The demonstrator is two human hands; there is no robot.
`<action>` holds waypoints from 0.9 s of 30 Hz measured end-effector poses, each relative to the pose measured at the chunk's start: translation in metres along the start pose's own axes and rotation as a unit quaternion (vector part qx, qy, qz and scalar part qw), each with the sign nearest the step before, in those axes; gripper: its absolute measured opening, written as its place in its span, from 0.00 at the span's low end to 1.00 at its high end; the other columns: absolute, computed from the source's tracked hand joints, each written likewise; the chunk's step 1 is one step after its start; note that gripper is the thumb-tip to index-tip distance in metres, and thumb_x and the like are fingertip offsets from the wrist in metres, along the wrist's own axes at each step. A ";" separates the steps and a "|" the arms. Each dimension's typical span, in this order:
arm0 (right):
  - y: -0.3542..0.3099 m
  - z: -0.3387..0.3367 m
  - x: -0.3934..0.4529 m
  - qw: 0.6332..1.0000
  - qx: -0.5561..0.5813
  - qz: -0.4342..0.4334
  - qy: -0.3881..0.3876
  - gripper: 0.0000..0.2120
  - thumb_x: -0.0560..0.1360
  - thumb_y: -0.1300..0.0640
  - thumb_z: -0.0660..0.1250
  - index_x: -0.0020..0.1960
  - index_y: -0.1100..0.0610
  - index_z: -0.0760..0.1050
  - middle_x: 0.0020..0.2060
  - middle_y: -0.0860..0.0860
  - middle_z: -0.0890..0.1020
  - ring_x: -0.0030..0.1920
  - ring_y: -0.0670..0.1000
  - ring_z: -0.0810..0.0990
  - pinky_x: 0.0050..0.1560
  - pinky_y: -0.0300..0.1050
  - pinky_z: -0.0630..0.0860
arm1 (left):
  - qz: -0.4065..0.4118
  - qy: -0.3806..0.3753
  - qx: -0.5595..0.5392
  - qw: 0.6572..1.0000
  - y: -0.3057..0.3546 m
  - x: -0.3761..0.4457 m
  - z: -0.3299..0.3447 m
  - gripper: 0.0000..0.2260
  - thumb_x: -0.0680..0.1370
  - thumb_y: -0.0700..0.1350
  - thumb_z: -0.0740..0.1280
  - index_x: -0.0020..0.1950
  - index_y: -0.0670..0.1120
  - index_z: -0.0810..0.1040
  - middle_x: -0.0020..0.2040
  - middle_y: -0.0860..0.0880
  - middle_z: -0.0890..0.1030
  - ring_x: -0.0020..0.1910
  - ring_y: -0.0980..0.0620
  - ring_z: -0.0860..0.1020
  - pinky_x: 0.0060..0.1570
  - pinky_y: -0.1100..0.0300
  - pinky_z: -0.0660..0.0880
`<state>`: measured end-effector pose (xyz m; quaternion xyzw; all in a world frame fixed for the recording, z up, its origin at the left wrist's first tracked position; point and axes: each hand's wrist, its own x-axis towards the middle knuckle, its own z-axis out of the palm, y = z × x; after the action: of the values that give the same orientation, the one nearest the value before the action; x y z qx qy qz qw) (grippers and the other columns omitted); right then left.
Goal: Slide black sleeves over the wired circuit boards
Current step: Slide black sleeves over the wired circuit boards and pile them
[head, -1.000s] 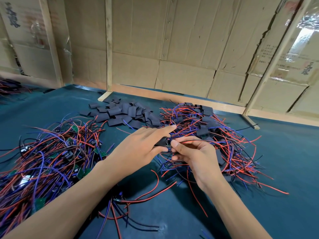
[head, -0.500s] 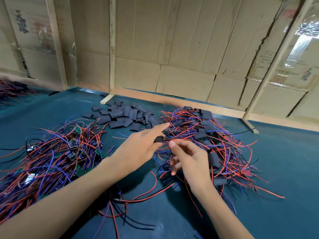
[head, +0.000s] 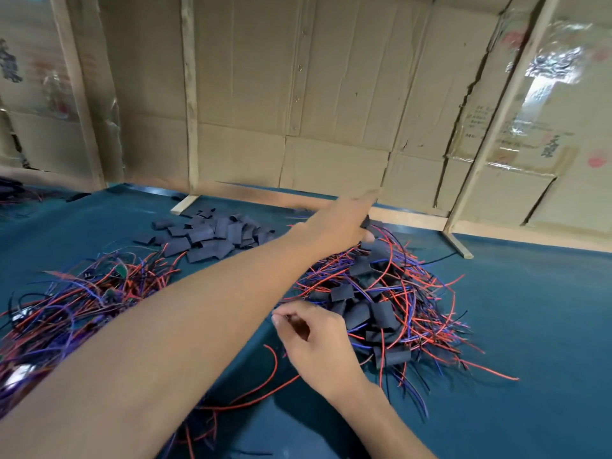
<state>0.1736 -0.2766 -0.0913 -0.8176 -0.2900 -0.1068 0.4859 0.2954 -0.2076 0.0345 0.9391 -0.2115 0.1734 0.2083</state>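
Note:
My left hand [head: 337,226] reaches far forward over the back of the right-hand pile of sleeved boards [head: 381,313]. Its index finger is straight, and a dark sleeved board [head: 365,222] shows between thumb and fingers; the hand is blurred. Near the front edge of that pile, my right hand [head: 314,339] hovers with its fingers loosely curled around nothing. Loose black sleeves [head: 212,233] lie in a heap at the back centre. A tangle of bare wired circuit boards [head: 66,309] with red, blue and black wires lies on the left.
Everything lies on a dark teal table mat [head: 530,326]. Cardboard walls on wooden frames [head: 298,111] close off the back, with wooden feet [head: 458,246] resting on the mat. Stray red wires [head: 265,389] trail under my arms. More wires lie at the far left edge.
My left hand has swung forward and right from the centre, carrying the sleeved board over the back of the right pile. My right hand let go and drew back towards me.

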 end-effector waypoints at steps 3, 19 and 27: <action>0.003 -0.004 -0.001 1.000 0.005 0.016 0.006 0.06 0.77 0.52 0.67 0.48 0.51 0.82 0.41 0.44 0.84 0.41 0.46 0.82 0.48 0.47 0.78 | -0.046 -0.040 -0.011 0.998 -0.031 -0.012 0.012 0.40 0.79 0.53 0.69 0.82 0.47 0.48 0.76 0.38 0.65 0.75 0.40 0.63 0.72 0.47 0.64; -0.002 -0.001 -0.003 0.995 -0.050 -0.076 -0.029 0.04 0.78 0.55 0.68 0.49 0.52 0.82 0.43 0.42 0.83 0.39 0.36 0.75 0.45 0.33 0.72 | -0.215 -0.134 0.190 0.949 -0.134 -0.083 0.019 0.15 0.79 0.54 0.66 0.64 0.51 0.76 0.64 0.47 0.78 0.65 0.42 0.74 0.63 0.47 0.66; -0.001 -0.002 -0.002 0.996 -0.052 -0.073 -0.025 0.03 0.78 0.55 0.68 0.48 0.51 0.81 0.42 0.42 0.82 0.40 0.39 0.77 0.46 0.39 0.76 | -0.229 -0.073 0.076 0.968 -0.131 -0.081 0.023 0.17 0.83 0.56 0.60 0.60 0.43 0.74 0.60 0.41 0.78 0.58 0.40 0.76 0.57 0.46 0.73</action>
<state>0.1715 -0.2783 -0.0904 -0.8209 -0.3549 -0.1362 0.4262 0.2930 -0.0841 -0.0602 0.9857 0.0086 0.0677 0.1541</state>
